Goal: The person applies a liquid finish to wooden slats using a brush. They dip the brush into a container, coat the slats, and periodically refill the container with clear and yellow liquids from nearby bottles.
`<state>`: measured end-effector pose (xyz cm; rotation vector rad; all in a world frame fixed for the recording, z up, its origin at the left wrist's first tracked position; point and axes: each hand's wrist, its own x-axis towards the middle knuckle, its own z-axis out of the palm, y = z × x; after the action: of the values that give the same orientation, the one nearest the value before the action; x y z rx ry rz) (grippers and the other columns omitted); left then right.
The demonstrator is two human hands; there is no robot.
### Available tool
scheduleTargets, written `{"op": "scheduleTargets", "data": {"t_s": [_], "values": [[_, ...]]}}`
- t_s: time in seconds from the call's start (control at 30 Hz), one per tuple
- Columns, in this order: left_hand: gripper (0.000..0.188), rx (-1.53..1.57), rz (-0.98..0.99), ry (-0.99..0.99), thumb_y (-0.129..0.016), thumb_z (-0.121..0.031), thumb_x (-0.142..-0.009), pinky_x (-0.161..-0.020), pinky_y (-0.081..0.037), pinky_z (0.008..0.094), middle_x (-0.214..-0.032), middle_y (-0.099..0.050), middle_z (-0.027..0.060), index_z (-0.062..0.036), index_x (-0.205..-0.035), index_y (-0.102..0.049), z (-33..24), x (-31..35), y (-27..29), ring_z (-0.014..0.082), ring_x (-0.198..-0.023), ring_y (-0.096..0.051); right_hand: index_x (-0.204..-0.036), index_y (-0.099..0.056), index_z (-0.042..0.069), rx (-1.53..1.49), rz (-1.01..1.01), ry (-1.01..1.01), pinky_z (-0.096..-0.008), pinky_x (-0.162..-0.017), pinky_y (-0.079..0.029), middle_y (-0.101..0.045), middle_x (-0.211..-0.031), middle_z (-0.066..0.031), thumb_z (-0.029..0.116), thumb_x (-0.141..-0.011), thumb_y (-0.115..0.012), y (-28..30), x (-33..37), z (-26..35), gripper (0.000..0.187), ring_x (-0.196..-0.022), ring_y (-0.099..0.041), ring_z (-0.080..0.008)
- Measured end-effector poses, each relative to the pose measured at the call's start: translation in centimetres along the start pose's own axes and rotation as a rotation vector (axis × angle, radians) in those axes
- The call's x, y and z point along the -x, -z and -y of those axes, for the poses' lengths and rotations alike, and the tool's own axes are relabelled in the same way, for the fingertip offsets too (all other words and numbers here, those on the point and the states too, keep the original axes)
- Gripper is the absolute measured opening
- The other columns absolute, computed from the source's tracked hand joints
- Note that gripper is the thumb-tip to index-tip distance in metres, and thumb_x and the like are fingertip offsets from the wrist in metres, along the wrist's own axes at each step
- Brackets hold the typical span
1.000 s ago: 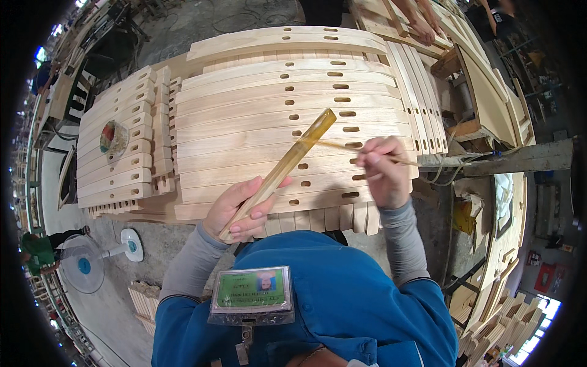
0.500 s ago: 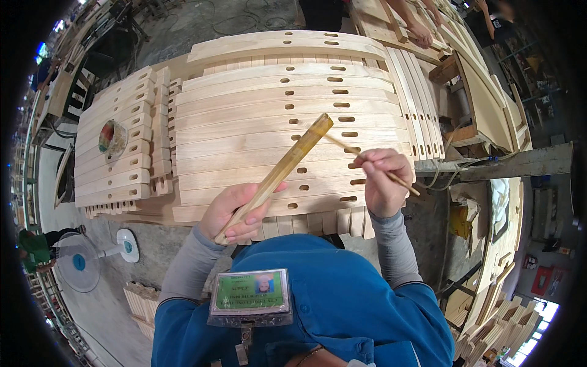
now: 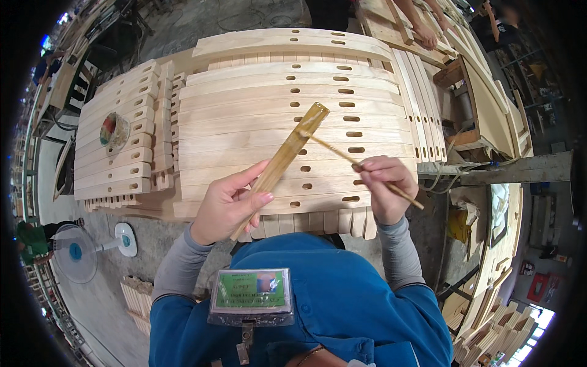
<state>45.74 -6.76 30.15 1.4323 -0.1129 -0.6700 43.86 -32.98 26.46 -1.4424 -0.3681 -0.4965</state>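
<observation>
My left hand (image 3: pixel 227 205) is closed round the lower part of a flat yellow-brown wooden strip (image 3: pixel 281 160), which slants up over the boards. Its upper end looks shiny and wet, with a pale smear. My right hand (image 3: pixel 389 188) pinches a thin wooden stick (image 3: pixel 333 150) whose far tip meets the strip's face near that upper end. Below both hands lie pale wooden slats (image 3: pixel 238 122) side by side, with oval slots cut through them. A clear round tub (image 3: pixel 114 132) with reddish and green stuff in or on it stands on the left stack of slotted slats (image 3: pixel 131 107).
A grey metal beam (image 3: pixel 513 166) runs off to the right beside an open wooden box frame (image 3: pixel 468 110). At the lower left stands a white fan (image 3: pixel 76 252). Another person's hand (image 3: pixel 426 38) rests among boards at the upper right.
The stick's tip has moved down the strip from near its top end. My left hand and the strip have turned slightly, and the left thumb now lies across the strip.
</observation>
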Motion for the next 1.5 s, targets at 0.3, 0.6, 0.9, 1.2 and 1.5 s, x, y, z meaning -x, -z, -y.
{"op": "scheduleTargets", "data": {"t_s": [0.3,0.6,0.9,1.2,1.5], "values": [[0.05,-0.089,-0.078,-0.008,-0.059,-0.005,-0.082,-0.038,-0.041,0.0165,-0.077,-0.058,0.005,-0.0014,-0.128,-0.039,0.5,-0.2,-0.9,0.0047,-0.046,-0.05,-0.081,-0.051,-0.002,0.087,-0.215,0.027,-0.0288,-0.074,-0.053,-0.058,-0.09,-0.016,-0.015,-0.074,-0.057,0.7,-0.6,-0.8,0.016,-0.082,-0.061,-0.0215],[0.05,-0.106,-0.235,-0.034,-0.059,-0.004,-0.081,-0.036,-0.04,0.0175,-0.084,-0.06,0.0089,0.0014,-0.126,-0.04,1.3,0.3,0.4,0.0061,-0.045,-0.05,-0.078,-0.049,0.001,0.053,-0.326,-0.51,-0.0311,-0.059,-0.056,-0.058,-0.074,-0.0117,0.008,-0.084,-0.057,10.4,-4.3,-4.0,0.012,-0.066,-0.063,-0.0218],[0.049,-0.137,-0.329,-0.031,-0.059,-0.006,-0.081,-0.036,-0.04,0.0182,-0.082,-0.061,0.0071,0.0005,-0.126,-0.04,1.1,0.2,0.9,0.0062,-0.044,-0.049,-0.084,-0.05,-0.004,0.011,-0.37,-0.601,-0.0265,-0.062,-0.054,-0.059,-0.08,-0.0132,0.002,-0.08,-0.059,10.9,-3.5,-7.8,0.012,-0.067,-0.061,-0.0195],[0.049,-0.158,-0.367,-0.01,-0.059,-0.007,-0.082,-0.038,-0.041,0.0174,-0.082,-0.06,0.006,-0.0007,-0.127,-0.041,1.4,0.5,1.4,0.0048,-0.045,-0.049,-0.088,-0.05,-0.003,-0.014,-0.333,-0.541,-0.0285,-0.07,-0.052,-0.06,-0.086,-0.0165,0.001,-0.083,-0.053,13.1,-4.4,-5.7,0.007,-0.075,-0.06,-0.0193],[0.05,-0.085,-0.399,-0.01,-0.058,-0.004,-0.082,-0.036,-0.039,0.0175,-0.075,-0.061,0.0059,-0.0008,-0.127,-0.04,1.4,0.5,1.2,0.0054,-0.044,-0.049,-0.089,-0.049,-0.006,-0.101,-0.368,-0.612,-0.0301,-0.063,-0.054,-0.055,-0.08,-0.0128,0.011,-0.087,-0.053,11.3,-6.2,-10.7,0.018,-0.069,-0.061,-0.023]]}}
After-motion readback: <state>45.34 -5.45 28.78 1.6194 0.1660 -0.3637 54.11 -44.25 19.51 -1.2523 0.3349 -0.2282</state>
